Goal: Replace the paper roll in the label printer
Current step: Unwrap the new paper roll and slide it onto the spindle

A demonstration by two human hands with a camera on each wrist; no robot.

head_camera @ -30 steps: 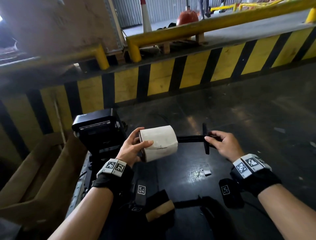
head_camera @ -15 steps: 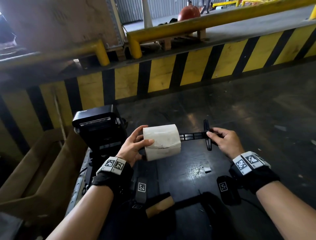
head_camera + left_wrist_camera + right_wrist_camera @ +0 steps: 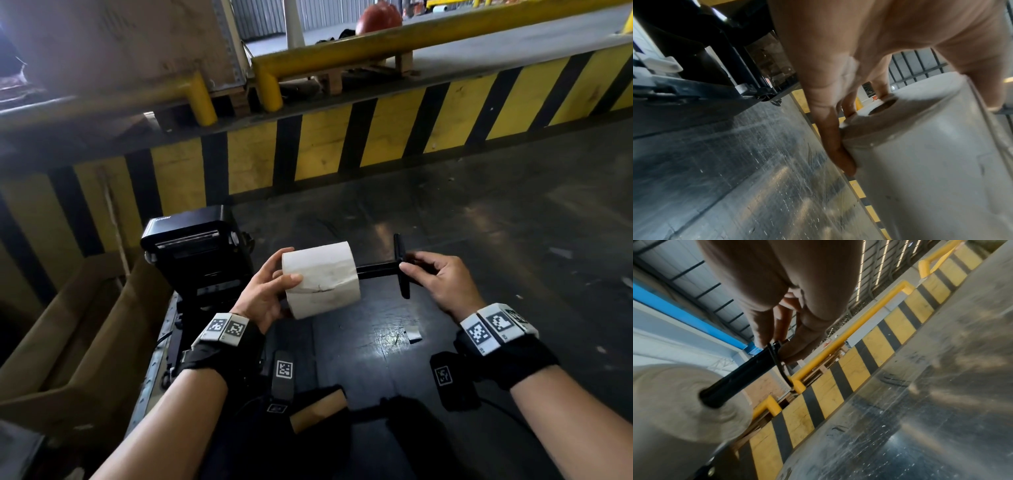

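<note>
Since a second ago the paper roll (image 3: 321,279) has slid further along the black spindle (image 3: 376,268), closing some of the gap to the spindle's flange (image 3: 401,265), and both of my hands have lifted a little.

Nearest me, an empty cardboard core (image 3: 317,411) lies on the dark desk (image 3: 370,342), and a small paper scrap (image 3: 412,334) sits just below my right wrist. My left hand (image 3: 265,296) wraps the roll's left end, thumb over the top and fingers curled behind it; in the left wrist view the core hole shows open, with no spindle tip through it yet. My right hand (image 3: 442,281) pinches the spindle's end just outside the flange, thumb and fingertips closed on it. The roll hangs in the air between my hands, above the desk and just right of the label printer (image 3: 191,250), which stands with its lid down. Beyond it runs the yellow-and-black striped barrier (image 3: 376,137).

I judge the risk to be the light pinch: if the roll binds on the spindle as I push, the spindle may twist out of my fingertips. The loose outer wrap could also unwind if my left thumb eases.
</note>
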